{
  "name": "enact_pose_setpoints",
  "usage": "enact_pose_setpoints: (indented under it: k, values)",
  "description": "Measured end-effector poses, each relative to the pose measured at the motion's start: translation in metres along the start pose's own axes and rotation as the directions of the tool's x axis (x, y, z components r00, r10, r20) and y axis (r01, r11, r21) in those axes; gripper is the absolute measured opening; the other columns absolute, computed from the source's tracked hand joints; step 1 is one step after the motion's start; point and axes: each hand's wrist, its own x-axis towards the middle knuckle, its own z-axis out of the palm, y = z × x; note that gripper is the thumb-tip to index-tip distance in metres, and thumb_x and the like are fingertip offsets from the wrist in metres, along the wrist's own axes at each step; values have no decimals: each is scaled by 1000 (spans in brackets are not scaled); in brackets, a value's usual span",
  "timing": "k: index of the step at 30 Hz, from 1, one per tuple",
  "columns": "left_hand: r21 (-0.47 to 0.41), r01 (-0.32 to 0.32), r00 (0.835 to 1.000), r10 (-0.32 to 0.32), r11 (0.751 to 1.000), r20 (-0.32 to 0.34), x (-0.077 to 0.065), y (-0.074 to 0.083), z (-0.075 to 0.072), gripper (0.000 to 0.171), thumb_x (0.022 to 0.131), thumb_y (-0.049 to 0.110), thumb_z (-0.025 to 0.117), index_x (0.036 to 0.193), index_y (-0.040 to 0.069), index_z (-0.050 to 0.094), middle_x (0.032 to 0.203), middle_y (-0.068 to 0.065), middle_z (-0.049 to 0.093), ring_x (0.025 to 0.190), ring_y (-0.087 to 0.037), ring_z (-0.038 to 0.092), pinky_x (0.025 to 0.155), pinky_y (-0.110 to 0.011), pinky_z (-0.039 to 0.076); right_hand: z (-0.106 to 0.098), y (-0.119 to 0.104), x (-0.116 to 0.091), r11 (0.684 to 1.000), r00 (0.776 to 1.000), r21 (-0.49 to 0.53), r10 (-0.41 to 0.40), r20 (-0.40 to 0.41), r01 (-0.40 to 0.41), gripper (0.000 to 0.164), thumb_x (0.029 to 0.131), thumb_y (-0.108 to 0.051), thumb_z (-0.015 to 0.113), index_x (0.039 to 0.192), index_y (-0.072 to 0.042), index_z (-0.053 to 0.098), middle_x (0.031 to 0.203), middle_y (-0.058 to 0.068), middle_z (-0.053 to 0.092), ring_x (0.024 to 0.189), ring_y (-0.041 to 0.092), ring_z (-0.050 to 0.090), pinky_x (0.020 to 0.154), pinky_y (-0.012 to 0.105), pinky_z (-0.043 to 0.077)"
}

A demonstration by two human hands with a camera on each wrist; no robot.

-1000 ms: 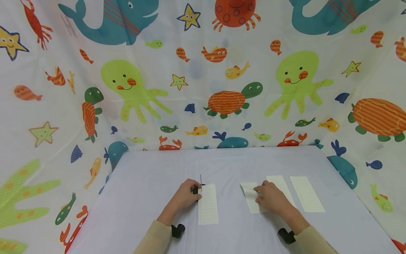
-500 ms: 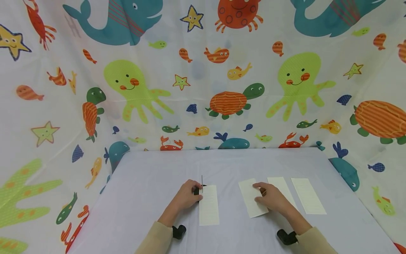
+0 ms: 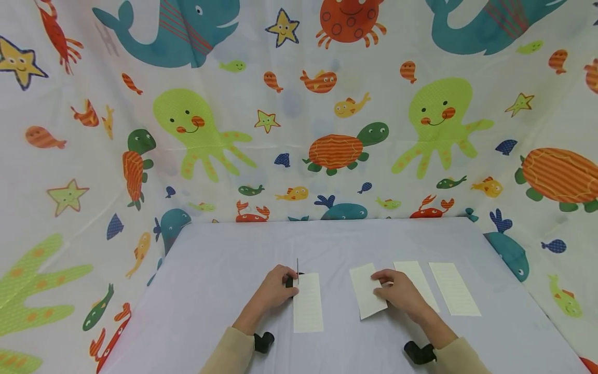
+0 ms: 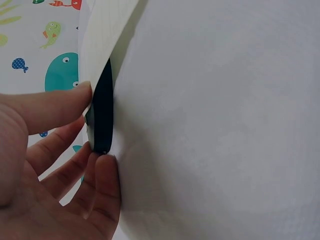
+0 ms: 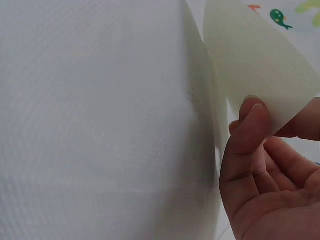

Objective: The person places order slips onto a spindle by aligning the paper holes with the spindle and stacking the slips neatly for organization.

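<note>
The left hand (image 3: 276, 286) pinches the left edge of a lined, cream rectangular paper sheet (image 3: 308, 307), thumb on top, fingertips against a slim, dark, partly hidden object (image 4: 103, 112) beneath it. Right of that lined sheet, a plain-looking cream paper sheet (image 3: 366, 291) is held tilted, its right edge pinched by the right hand (image 3: 399, 292). Farther right of the lined sheet, a third cream sheet (image 3: 413, 274) and a fourth cream sheet (image 3: 454, 288) lie on the white cloth-covered table (image 3: 224, 270).
</note>
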Motion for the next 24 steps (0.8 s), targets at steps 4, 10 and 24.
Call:
enact_pose_setpoints:
  k: [4, 10, 24]
  values:
    - [-2, 4, 1000, -4, 1000, -6, 0, 0, -1, 25, 87, 12, 79, 108, 11, 65, 122, -10, 58, 108, -29, 55, 97, -50, 48, 1, 0, 0, 999, 1000, 47, 10, 8, -11, 35, 83, 0, 73, 117, 2, 68, 108, 12, 63, 90, 22, 58, 70, 32, 49]
    - [1, 1, 1000, -1, 1000, -7, 0, 0, -1, 24, 87, 12, 79, 107, 12, 66, 123, -10, 58, 108, -29, 55, 97, -50, 48, 4, -1, -1, 995, 998, 85, 57, 10, -58, 32, 85, -1, 73, 116, -1, 68, 104, 11, 58, 92, 23, 54, 71, 30, 48]
    - [-19, 8, 1000, -8, 1000, -13, -1, 0, -1, 26, 87, 12, 80, 109, 11, 66, 122, -10, 58, 108, -29, 55, 97, -50, 48, 13, -5, -2, 978, 998, 201, 62, -5, -59, 36, 88, -7, 75, 122, -1, 67, 109, 13, 56, 87, 21, 54, 68, 28, 47]
